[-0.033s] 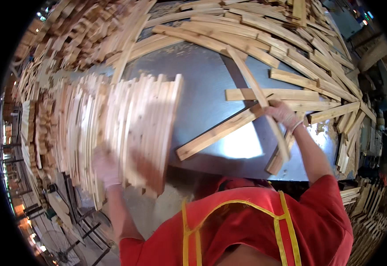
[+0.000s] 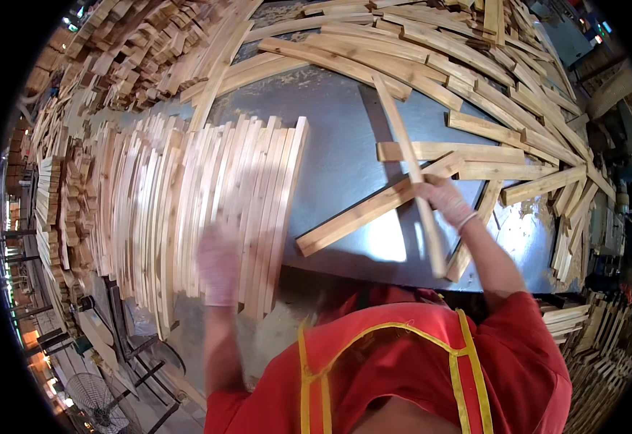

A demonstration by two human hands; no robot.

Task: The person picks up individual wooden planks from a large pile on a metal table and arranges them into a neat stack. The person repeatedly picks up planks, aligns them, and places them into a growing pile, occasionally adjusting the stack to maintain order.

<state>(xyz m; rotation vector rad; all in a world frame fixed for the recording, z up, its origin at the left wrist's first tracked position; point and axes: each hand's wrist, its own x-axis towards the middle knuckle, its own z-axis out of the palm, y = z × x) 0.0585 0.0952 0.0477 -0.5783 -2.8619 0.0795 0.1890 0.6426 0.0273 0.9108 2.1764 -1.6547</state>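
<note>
My right hand (image 2: 446, 202), in a pale glove, grips a long thin wooden slat (image 2: 403, 137) at its lower half. The slat is raised above the metal table (image 2: 323, 159) and tilted, its far end leaning left. My left hand (image 2: 218, 266), also gloved, is over the near part of a row of upright-edged slats (image 2: 258, 188) packed side by side. Motion blurs its fingers, so whether it touches them is unclear. Under the held slat, a loose board (image 2: 359, 217) lies diagonally, crossing near another board (image 2: 450, 152).
Many loose boards (image 2: 504, 116) lie overlapped along the far and right sides of the table. A tall stack of wood pieces (image 2: 135, 58) rises at the far left. A round wire fan (image 2: 97, 398) stands at the lower left. More slats (image 2: 598, 347) are stacked at the lower right.
My left hand has moved right along the row of slats. My right hand has shifted slightly left with the slat still in its grip. The whole view has turned a little.
</note>
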